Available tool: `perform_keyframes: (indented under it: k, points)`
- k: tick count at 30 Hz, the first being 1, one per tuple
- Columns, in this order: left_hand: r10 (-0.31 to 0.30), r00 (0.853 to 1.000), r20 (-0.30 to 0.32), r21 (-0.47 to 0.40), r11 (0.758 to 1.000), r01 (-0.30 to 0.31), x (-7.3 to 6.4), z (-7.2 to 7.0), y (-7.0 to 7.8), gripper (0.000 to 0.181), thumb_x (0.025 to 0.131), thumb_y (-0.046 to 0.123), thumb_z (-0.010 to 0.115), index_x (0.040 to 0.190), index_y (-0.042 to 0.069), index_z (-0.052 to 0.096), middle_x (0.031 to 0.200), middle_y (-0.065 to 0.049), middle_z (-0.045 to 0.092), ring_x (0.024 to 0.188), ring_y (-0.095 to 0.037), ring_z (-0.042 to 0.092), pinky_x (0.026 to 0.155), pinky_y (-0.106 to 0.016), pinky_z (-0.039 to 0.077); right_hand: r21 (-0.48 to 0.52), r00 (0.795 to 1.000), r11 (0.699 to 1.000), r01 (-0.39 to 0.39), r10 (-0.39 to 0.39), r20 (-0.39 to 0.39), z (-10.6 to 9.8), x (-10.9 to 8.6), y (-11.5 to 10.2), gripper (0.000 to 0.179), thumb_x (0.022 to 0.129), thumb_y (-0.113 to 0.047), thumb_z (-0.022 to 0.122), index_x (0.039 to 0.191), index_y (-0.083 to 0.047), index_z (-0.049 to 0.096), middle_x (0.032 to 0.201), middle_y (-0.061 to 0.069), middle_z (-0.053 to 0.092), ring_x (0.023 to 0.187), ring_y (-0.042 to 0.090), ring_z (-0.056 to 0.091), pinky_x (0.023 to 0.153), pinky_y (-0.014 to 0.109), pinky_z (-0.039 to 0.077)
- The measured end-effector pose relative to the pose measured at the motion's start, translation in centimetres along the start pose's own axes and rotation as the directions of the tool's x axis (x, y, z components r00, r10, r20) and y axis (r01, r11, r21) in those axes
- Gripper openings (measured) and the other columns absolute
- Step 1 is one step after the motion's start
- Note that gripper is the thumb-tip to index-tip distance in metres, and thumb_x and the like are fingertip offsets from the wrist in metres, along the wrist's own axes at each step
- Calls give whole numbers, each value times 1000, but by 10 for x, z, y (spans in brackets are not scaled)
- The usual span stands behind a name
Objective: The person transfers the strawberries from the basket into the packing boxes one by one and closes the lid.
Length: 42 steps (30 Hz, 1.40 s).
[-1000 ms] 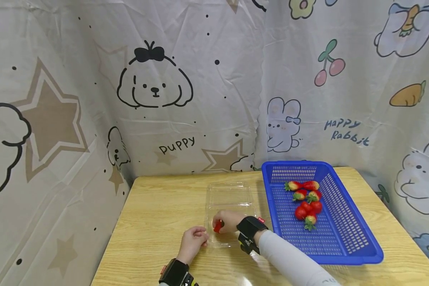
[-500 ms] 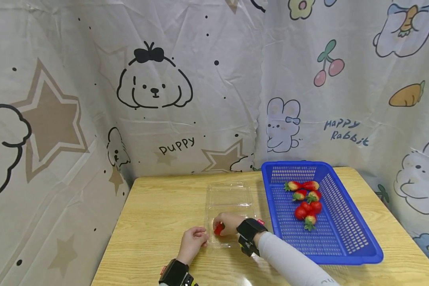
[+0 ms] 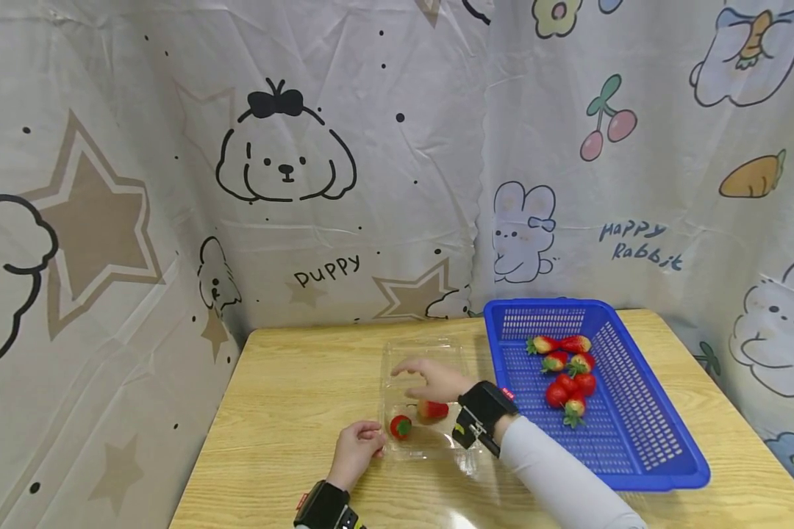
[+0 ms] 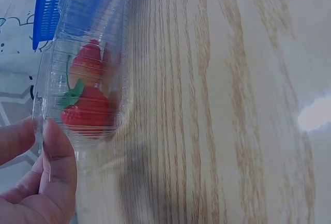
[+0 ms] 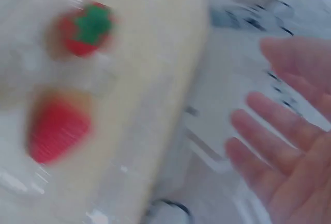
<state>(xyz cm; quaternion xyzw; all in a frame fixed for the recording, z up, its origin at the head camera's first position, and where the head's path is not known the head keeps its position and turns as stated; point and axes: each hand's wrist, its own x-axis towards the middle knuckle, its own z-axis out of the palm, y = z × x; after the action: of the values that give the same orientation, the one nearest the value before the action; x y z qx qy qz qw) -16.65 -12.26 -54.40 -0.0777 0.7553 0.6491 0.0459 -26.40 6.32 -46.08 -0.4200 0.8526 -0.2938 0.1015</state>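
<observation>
A clear plastic clamshell box (image 3: 426, 452) lies with its lid folded back on the wooden table. Inside it are two strawberries: one (image 3: 400, 427) shows its green cap, and beside it another (image 3: 433, 410) lies on its side. At the box's left edge, my left hand (image 3: 357, 450) pinches the rim between thumb and finger, as the left wrist view shows close up. My right hand (image 3: 437, 378) hovers above the box with nothing in it, its fingers spread apart in the right wrist view.
To the right stands a blue plastic basket (image 3: 635, 481) with several strawberries (image 3: 556, 360) grouped toward its back left. A patterned cloth (image 3: 344, 184) hangs behind the table (image 3: 298, 382) and along its sides.
My right hand has let go of the strawberry with the green cap, lifted, and moved back and slightly right. Both strawberries in the box now show. My left hand stays at the rim.
</observation>
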Motion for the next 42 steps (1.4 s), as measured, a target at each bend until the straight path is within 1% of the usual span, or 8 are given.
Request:
perform_keyframes:
  k: [3,8,12,16,24,29,33,42]
  points:
    - [3,1000,-7,5,1000,-3,0,0,-1,28,81,-5,61,104,-19,53,72,-5,55,57,-9,54,57,-28,54,-32,982,999,12,-18,-190,-29,-6,-1,45,85,-11,63,128,-6,50,130,12,48,121,29,44,101,43,38]
    - [-3,1000,-7,6,1000,3,1,1,-1,28,81,-4,62,104,-19,53,72,-5,55,57,-9,54,57,-30,54,-96,894,994,-51,2,-448,-67,-24,12,57,80,-8,68,133,-10,45,137,14,38,125,32,38,101,47,36]
    - [-6,1000,-3,8,1000,6,0,0,0,29,81,-4,62,104,-19,53,73,-5,55,57,-10,55,58,-31,54,-126,819,982,-143,46,-572,-83,-44,30,64,77,-6,70,134,-7,41,138,18,35,126,37,34,102,51,32]
    - [-9,1000,-12,13,1000,9,0,0,0,28,81,-4,62,103,-18,53,72,-5,55,57,-10,55,58,-32,54,-112,763,959,-261,134,-633,-85,-66,55,68,77,-8,71,136,-5,37,138,21,31,126,41,30,101,56,29]
    - [10,1000,-14,-3,1000,-10,0,0,-1,29,79,-5,61,103,-20,53,70,-4,54,57,-10,55,57,-31,55,-19,684,877,-481,361,-633,-75,-111,94,73,77,-9,69,137,0,30,134,32,28,122,50,28,97,64,27]
    - [14,1000,-13,1,1000,-14,0,0,-1,29,80,-5,61,103,-19,53,70,-4,54,57,-11,55,58,-32,55,10,644,781,-624,522,-559,-70,-133,103,68,76,-11,68,133,6,34,126,38,31,113,56,32,91,64,34]
    - [5,1000,-15,3,1000,-5,0,0,-1,28,80,-5,62,103,-19,54,70,-4,55,57,-10,55,58,-31,55,-19,637,722,-692,597,-487,-62,-144,111,60,74,-12,68,123,10,42,114,39,40,102,55,44,86,61,40]
    - [-5,1000,-9,13,1000,5,0,0,0,29,81,-3,62,103,-18,54,71,-5,55,55,-9,54,57,-30,54,-14,633,665,-747,704,-322,-48,-154,122,47,68,-11,68,108,11,55,99,30,56,91,42,54,78,53,46]
